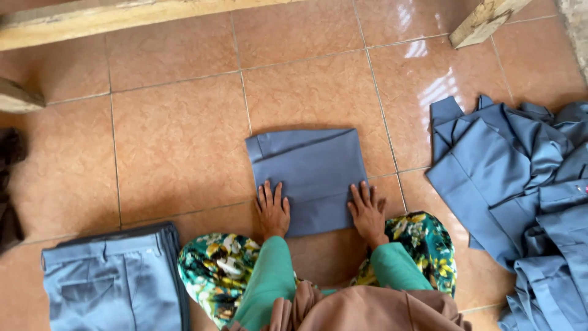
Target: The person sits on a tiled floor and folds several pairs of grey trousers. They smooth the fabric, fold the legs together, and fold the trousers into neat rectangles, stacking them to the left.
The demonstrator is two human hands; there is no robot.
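- So the person's kneeling on a tile floor [177, 141], looking straight down at a folded grey garment [309, 175] that's lying flat right in front of the knees.
- Left hand [272, 211] is pressed flat on the near left corner of the garment, fingers spread and pointing away from the body. Not gripping anything, just palm down.
- Right hand [368, 211] does the same on the near right corner, also flat and open, fingers spread.
- The garment's folded into a neat, roughly square shape, with a seam or waistband edge running along the far side.
- Down at bottom left there's a stack [113, 279] of already folded pants in a lighter blue-grey, sitting well apart from the hands.
- Off to the right is a loose pile [520, 190] of the same grey clothing, all rumpled.
- Wooden planks [92, 21] run along the top edge of the view, plus another bit of wood at top right.
- Green sleeves and floral pants show at the bottom.
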